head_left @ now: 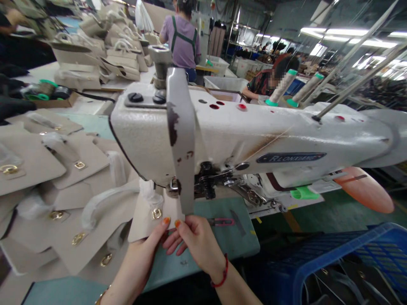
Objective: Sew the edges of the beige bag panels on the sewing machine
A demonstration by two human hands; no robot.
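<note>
Beneath the head of a white sewing machine (143,135) lies a beige bag flap (143,222) with a gold buckle (157,213) and a handle in white wrapping (149,192). My left hand (144,250) pinches the flap's near edge, thumb on top and fingers underneath. Close beside it, my right hand (199,241) grips the same edge near the corner, its thumb pressed on top and its fingers curled below. The needle area is partly hidden behind the machine's grey front bar (182,148).
Several beige bag flaps (76,203) with wrapped handles are heaped on the left. Pink-handled snips (224,221) lie on the green table (206,250). A blue crate (286,271) holding dark pieces stands at lower right. Beyond are finished bags (124,63), thread cones (282,87) and other people.
</note>
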